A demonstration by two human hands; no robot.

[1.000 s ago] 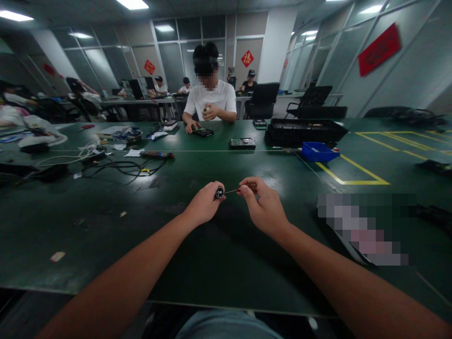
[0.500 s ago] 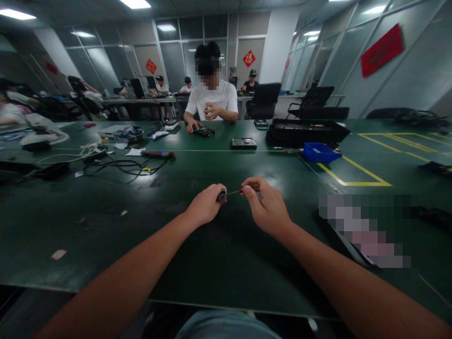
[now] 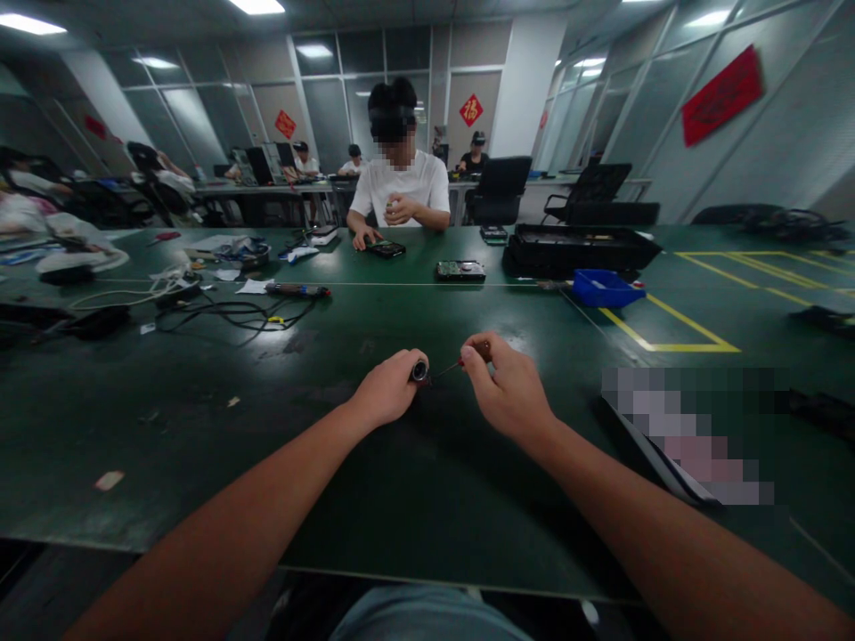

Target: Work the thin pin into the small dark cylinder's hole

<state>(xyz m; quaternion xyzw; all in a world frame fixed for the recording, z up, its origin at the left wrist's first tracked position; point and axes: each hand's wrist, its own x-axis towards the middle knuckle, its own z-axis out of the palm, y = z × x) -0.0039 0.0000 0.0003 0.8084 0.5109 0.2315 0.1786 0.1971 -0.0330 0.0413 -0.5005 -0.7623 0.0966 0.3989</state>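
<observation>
In the middle of the head view, my left hand (image 3: 387, 388) is wrapped round a dark cylinder (image 3: 419, 370), whose round open-looking end with a pale rim faces me. Most of its body is hidden in the fist. My right hand (image 3: 504, 383) pinches a small screwdriver (image 3: 482, 351) by its reddish-brown handle. Its thin shaft slants down to the left, and the tip is by the lower right edge of the cylinder's end. Something small and dark shows at the tip, too small to name. Both hands are above the green tabletop (image 3: 427, 499).
Beyond my hands lie a hard drive (image 3: 460, 270), a blue bin (image 3: 606, 288) and a long black tray (image 3: 581, 252). A dark-handled tool (image 3: 298, 291) and black cables (image 3: 231, 313) are at the left. A co-worker (image 3: 401, 187) sits opposite, one hand on a dark device (image 3: 386, 249).
The screwdriver's tip has dropped from the cylinder's face to its lower right edge, and my right hand has drawn slightly away. The end, patterned with pale marks before, now looks hollow.
</observation>
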